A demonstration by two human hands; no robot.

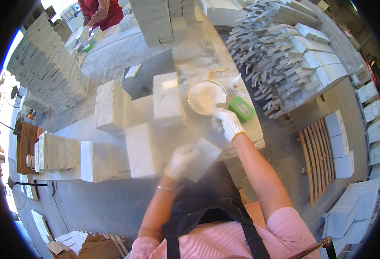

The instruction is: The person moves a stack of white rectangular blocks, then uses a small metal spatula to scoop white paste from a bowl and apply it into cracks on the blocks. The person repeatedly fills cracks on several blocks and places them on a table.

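My left hand [180,162], in a white glove, grips a rectangular pale marble tile [204,159] by its left side, holding it tilted above my apron at the table's near edge. My right hand [229,124], also gloved, is closed at the near right rim of a round pan [191,106] with whitish contents. A small greyish piece [221,105] shows at its fingertips; its kind is unclear. Right beside that hand lies a green box [241,108]. Stacked marble tiles [141,149] stand left of my left hand, with another stack [166,97] behind.
Tall tile stacks [47,64] rise at the far left and far middle of the table. A dark sheet [160,64] bears a small white piece. A small white bottle [236,81] stands beyond the green box. A co-worker in a red apron [106,15] works at the far left. Wooden slats [313,159] lie at right.
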